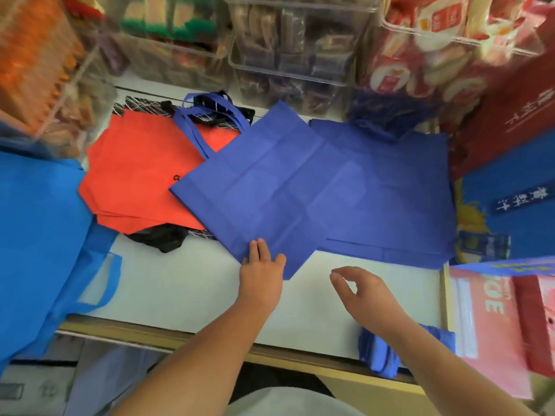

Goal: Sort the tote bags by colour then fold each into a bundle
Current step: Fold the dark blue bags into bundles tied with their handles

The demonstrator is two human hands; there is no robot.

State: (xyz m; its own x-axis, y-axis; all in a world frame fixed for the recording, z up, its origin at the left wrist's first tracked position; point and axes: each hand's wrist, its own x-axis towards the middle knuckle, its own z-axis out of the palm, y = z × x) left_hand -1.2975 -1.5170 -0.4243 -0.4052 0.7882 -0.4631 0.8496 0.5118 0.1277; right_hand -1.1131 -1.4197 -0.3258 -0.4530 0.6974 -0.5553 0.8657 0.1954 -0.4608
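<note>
so the top blue tote bag (270, 181) sits at 12 o'clock from both hands, skewed on the table (195, 283), handles out at 11, near corner pointing at 6. Left hand (261, 265) is nearer, flat on that corner, fingers straight, gripping nothing. Right hand (360, 292) hovers off at 4 o'clock from it, loosely curled and empty. Orange bags (135, 169) at 10. I'd guess the fold starts from that corner
</note>
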